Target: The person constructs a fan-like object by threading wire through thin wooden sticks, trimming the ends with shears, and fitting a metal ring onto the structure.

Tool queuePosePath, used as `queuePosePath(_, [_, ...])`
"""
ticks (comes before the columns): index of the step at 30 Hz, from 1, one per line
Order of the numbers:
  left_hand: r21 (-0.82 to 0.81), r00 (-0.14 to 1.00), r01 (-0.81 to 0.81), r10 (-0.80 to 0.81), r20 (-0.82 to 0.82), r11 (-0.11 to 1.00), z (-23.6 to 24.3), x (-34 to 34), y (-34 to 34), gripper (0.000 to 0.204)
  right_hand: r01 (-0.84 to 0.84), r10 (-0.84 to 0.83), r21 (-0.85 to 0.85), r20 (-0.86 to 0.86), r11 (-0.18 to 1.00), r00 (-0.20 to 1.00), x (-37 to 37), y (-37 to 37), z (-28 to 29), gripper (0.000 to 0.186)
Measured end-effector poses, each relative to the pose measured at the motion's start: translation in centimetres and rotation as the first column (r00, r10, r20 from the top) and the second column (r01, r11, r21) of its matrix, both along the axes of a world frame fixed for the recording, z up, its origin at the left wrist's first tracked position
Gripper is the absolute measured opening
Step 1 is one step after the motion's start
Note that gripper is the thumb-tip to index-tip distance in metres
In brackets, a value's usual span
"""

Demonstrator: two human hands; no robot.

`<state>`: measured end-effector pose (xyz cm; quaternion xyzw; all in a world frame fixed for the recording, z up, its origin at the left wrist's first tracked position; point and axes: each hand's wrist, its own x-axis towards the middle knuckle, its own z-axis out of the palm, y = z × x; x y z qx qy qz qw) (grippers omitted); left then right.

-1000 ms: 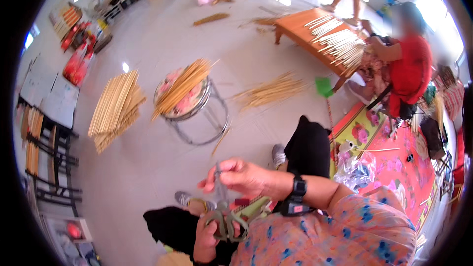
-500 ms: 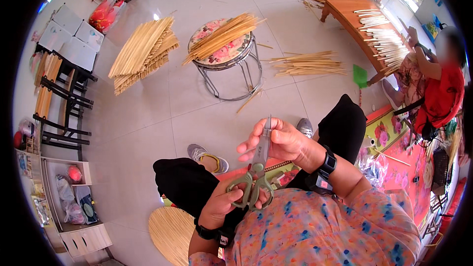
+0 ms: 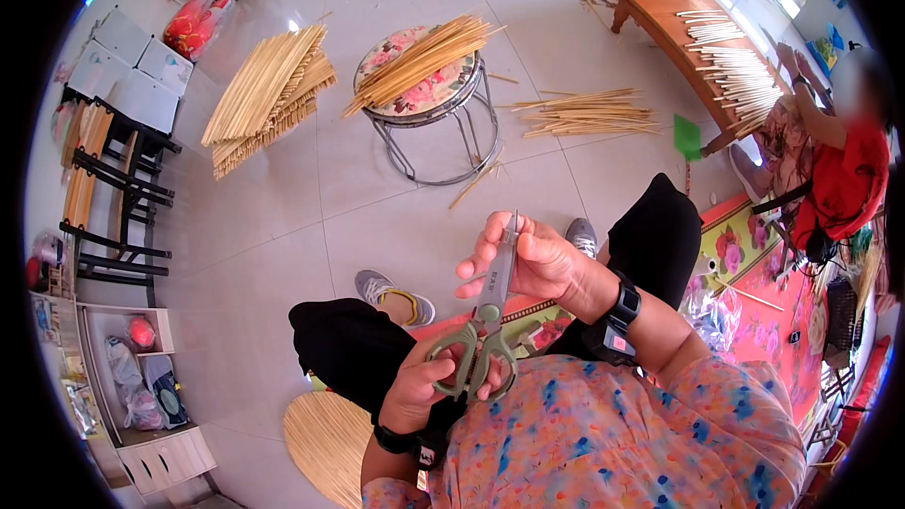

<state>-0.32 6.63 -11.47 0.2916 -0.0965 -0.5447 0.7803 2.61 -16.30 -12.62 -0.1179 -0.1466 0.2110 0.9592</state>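
Observation:
My left hand point(image 3: 418, 386) grips a pair of scissors point(image 3: 489, 313) by the green handles, with the thumb and fingers through the loops. The grey blades look closed and point up, away from me. Near the blade tip, my right hand point(image 3: 537, 259) pinches the metal between thumb and forefinger. Its other fingers are curled loosely to the left of the blade. Something small and clear may lie at the pinch, but it is too small to make out.
Ahead, a round flowered stool point(image 3: 405, 44) bears a bundle of thin sticks point(image 3: 424, 66). Stick panels point(image 3: 269, 85) and loose sticks point(image 3: 589, 113) lie on the floor. At right, a person in red point(image 3: 839, 170) sits by a wooden bench point(image 3: 650, 14) spread with sticks.
The scissors' handles have drawn slightly closer together and the blades have turned a little. Both hands keep their hold. The whole view has shifted slightly.

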Motion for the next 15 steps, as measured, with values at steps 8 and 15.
queuePosePath(8, [0.029,0.996,-0.078,0.077,0.039,0.997,0.0,-0.4,0.1,0.066,-0.013,0.014,-0.057,0.016,0.998,1.000,-0.1,0.0,1.0,0.033])
queuePosePath(15, [0.022,0.987,-0.159,0.158,0.039,0.987,0.0,-0.7,-0.3,0.064,0.090,-0.094,-0.404,0.011,0.910,0.996,0.1,-0.6,2.2,0.039])
